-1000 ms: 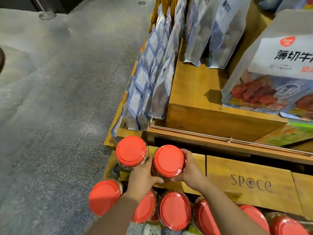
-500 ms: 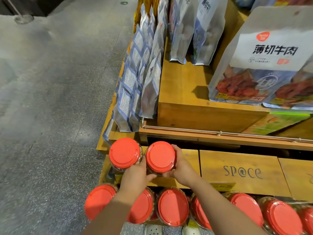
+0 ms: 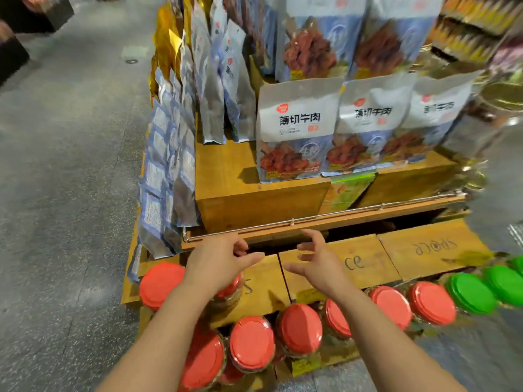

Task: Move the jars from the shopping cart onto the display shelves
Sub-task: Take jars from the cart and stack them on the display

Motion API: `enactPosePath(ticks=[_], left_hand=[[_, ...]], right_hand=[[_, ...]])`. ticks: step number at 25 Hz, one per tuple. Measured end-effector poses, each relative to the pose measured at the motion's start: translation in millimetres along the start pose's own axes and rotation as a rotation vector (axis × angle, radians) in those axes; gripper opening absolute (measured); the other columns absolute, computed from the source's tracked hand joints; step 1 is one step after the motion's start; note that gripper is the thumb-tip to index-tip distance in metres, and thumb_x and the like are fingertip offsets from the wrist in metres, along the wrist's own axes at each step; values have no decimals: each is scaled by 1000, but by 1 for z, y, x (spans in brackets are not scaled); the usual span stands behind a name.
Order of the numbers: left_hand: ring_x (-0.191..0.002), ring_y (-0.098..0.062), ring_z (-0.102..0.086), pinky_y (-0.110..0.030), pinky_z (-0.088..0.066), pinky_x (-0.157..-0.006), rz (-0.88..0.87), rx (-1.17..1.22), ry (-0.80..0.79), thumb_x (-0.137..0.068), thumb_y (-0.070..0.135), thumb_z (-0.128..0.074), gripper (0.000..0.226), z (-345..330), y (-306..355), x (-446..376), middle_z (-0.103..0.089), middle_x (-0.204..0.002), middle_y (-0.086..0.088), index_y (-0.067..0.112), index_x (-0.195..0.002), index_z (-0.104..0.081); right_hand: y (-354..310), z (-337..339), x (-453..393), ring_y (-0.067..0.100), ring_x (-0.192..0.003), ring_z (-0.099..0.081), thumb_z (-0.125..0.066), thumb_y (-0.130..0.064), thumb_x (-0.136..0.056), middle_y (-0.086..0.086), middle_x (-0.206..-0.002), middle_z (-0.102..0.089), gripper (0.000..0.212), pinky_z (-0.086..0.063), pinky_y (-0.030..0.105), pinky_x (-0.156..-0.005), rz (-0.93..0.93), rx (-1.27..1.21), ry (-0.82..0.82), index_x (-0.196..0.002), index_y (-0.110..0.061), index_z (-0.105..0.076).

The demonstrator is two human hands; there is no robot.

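Head view: looks down over both forearms at a wooden display stand, grey floor filling the left of the frame.
Left hand: the left hand (image 3: 219, 260) hovers at lower centre, fingers loosely spread, holding nothing.
Right hand: the right hand (image 3: 318, 263) hangs just beside it — fingers splayed and half curled, thumb out, also holding nothing.
Placed jars: a clear glass jar with a flat red lid (image 3: 161, 284) stands on the light wooden crate shelf (image 3: 266, 281) at lower left; a second red-lidded jar (image 3: 230, 291) stands next to it, mostly hidden under the left wrist.
Lower row: more red-lidded jars (image 3: 300, 328) line the bottom of the frame below the shelf edge, with green-lidded jars (image 3: 471, 292) at lower right.
Shopping cart: not in view, so I cannot tell which way it lies from the hands.
Key relation: the two shelf jars sit below and left of the hands, upright, long axis vertical; the left hand is the nearer one, directly above the second jar. Bare crate top lies under the right hand.
Judgement: both hands look free for the next jar — likely a turn away towards the cart.
Background: blue-and-white snack pouches (image 3: 297, 131) stand on the wooden tier above, at upper centre.
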State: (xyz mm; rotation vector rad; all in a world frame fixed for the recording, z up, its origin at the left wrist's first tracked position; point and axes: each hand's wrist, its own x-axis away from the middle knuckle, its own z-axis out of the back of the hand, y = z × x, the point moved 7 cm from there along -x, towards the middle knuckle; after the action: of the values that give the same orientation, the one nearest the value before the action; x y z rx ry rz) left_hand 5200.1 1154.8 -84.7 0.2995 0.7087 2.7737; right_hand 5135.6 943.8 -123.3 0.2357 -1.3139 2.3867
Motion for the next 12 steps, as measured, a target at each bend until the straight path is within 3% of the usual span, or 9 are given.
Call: enactPosePath(ticks=[3, 6, 10, 12], left_hand=[[-89, -8, -64, -35, -56, -78, -163, 21, -4, -72, 74, -66, 47, -4, 95, -2, -69, -92, 15, 32, -92, -67], [-91, -5, -64, -34, -56, -79, -339, 65, -30, -72, 74, -67, 50, -29, 207, 13, -71, -98, 15, 31, -97, -69], [-85, -1, -65, -32, -56, -78, -582, 123, -117, -75, 68, -68, 38, -85, 378, 65, -70, -94, 17, 34, -92, -67], [-82, 0, -66, -31, -55, -79, -663, 159, -163, -76, 64, -70, 39, -117, 448, 92, -71, -92, 16, 29, -93, -69]], right_hand=[[21, 78, 32, 13, -105, -60, -86, -29, -72, -5, -120, -58, 77, -54, 42, -91, -25, -63, 103, -136, -28, -44], [64, 169, 81, 11, -102, -62, -87, -32, -71, -7, -115, -60, 63, -54, 37, -89, -48, -109, 238, -125, -30, -53], [165, 304, 169, 14, -99, -65, -87, -25, -71, 1, -113, -67, 47, -54, 35, -89, -134, -190, 457, -109, -30, -60], [214, 360, 214, 15, -101, -65, -87, -30, -68, -1, -109, -69, 45, -53, 39, -92, -190, -210, 555, -106, -29, -63]])
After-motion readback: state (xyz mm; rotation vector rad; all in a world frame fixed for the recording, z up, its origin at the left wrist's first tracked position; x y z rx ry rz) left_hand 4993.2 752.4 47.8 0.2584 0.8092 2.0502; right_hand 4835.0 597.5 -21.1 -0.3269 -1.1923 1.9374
